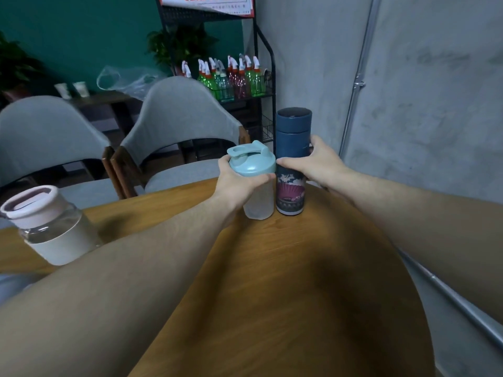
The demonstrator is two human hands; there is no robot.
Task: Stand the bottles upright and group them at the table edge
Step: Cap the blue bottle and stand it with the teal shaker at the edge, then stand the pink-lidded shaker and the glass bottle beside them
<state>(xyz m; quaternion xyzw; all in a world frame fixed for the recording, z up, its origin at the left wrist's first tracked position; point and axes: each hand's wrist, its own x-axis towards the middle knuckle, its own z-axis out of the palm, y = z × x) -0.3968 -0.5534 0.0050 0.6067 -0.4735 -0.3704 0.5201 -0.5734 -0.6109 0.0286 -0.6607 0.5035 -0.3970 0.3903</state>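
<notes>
Fingers of the left hand (239, 183) clamped round the shaker (255, 183), just under its teal lid. Fingers of the right hand (313, 164) wrapped round the blue flask (291, 164) at mid-body, thumb across its front. Both bottles upright on the table (285, 268), at 12 o'clock, bases close together near the far edge; whether the sides touch is not clear. Flask at 3 o'clock of the shaker. Glass bottle (51, 224), pink lid, at 9 o'clock, well apart from the pair, leaning in the wide-angle view. Two grey chairs (177, 118) beyond the table.
</notes>
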